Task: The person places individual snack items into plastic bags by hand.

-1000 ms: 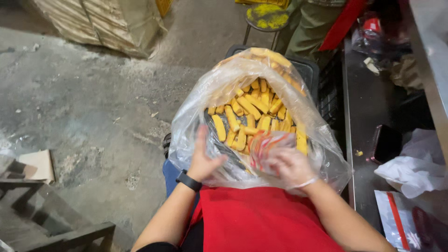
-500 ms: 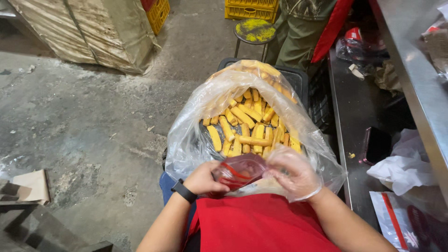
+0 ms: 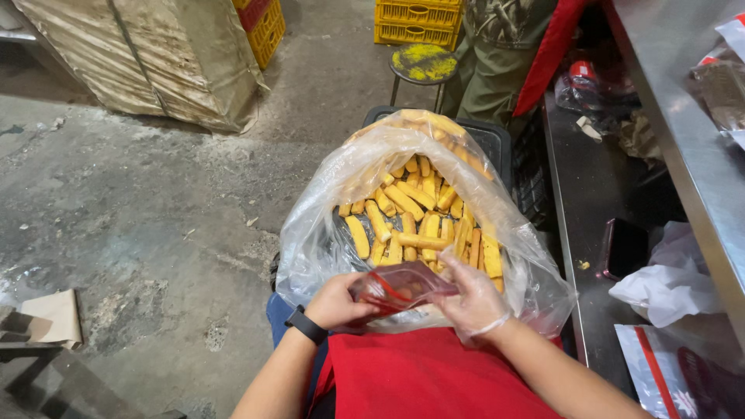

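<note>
A big clear plastic bag (image 3: 326, 209) lies open in front of me, full of several yellow stick-shaped snacks (image 3: 403, 206). It rests in a dark crate (image 3: 497, 140). Both hands hold a small clear pouch with red print (image 3: 400, 285) over the bag's near rim. My left hand (image 3: 335, 304), bare with a black wristband, grips the pouch's left end. My right hand (image 3: 475, 296), in a thin clear glove, holds its right end. The pouch seems to hold some snacks.
A steel shelf (image 3: 597, 186) on the right holds a dark phone (image 3: 623, 247), crumpled white plastic (image 3: 667, 281) and flat red-striped pouches (image 3: 660, 372). A stool (image 3: 424, 64), yellow crates (image 3: 415, 22), a person's legs (image 3: 497, 58) and a wrapped pallet (image 3: 147, 58) stand beyond.
My hands came out of the big bag toward my body. They now hold the small pouch together at the near rim, a little higher than half a second ago.
</note>
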